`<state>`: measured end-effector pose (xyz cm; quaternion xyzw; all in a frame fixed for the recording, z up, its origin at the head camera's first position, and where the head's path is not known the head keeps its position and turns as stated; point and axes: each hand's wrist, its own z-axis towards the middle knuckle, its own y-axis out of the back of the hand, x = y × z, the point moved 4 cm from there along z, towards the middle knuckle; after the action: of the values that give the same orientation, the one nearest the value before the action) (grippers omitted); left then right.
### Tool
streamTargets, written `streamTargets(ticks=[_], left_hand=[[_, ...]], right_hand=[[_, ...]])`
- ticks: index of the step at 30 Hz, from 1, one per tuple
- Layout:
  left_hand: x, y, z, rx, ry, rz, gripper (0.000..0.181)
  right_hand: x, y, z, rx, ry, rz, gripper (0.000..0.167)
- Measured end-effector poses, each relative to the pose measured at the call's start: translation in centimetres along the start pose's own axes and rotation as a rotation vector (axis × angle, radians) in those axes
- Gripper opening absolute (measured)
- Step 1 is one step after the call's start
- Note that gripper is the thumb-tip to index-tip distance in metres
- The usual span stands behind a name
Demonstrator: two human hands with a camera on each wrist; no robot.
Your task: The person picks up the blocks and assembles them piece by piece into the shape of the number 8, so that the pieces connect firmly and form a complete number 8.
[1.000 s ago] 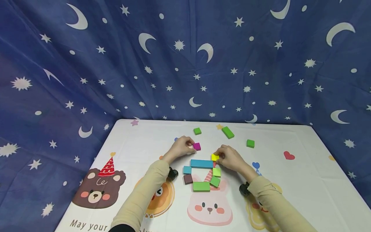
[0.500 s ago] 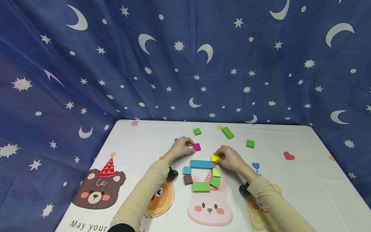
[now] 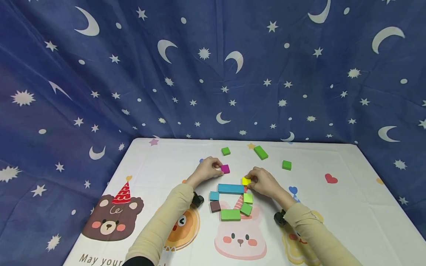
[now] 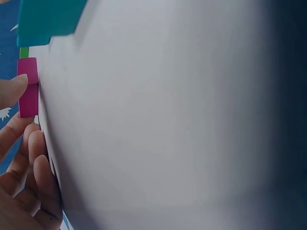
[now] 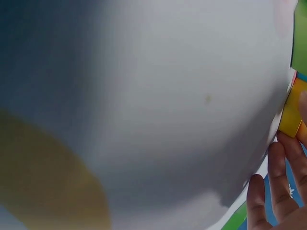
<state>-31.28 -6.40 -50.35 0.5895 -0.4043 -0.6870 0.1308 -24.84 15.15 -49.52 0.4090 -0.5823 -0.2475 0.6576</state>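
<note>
My left hand [image 3: 206,169] pinches a magenta block [image 3: 225,169] between thumb and finger. The left wrist view shows this magenta block [image 4: 29,101] with the thumb on one face. Nearer the middle, my right hand [image 3: 264,181] grips a yellow block [image 3: 245,181] at the right end of a long blue block [image 3: 230,189]. Seen from the right wrist, the yellow block [image 5: 291,115] is partly cut off by the frame. Below the blue block, a loose ring continues with a small blue block [image 3: 214,195], brown block [image 3: 215,206], long green block [image 3: 230,215], small green block [image 3: 246,209] and lime block [image 3: 247,198].
Farther back lie a small green block [image 3: 226,151], a longer green block [image 3: 261,152] and another small green block [image 3: 287,165]. A white printed cloth [image 3: 359,207] covers the table. Behind its far edge hangs a dark blue curtain [image 3: 186,122].
</note>
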Motion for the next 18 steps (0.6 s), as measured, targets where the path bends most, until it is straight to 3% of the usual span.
streamTargets(ticks=[18], left_hand=[[0.37,0.16,-0.12,-0.016,0.015,-0.061,0.023]], right_hand=[[-0.18,-0.2,0.04,0.004,0.008,0.014,0.025]])
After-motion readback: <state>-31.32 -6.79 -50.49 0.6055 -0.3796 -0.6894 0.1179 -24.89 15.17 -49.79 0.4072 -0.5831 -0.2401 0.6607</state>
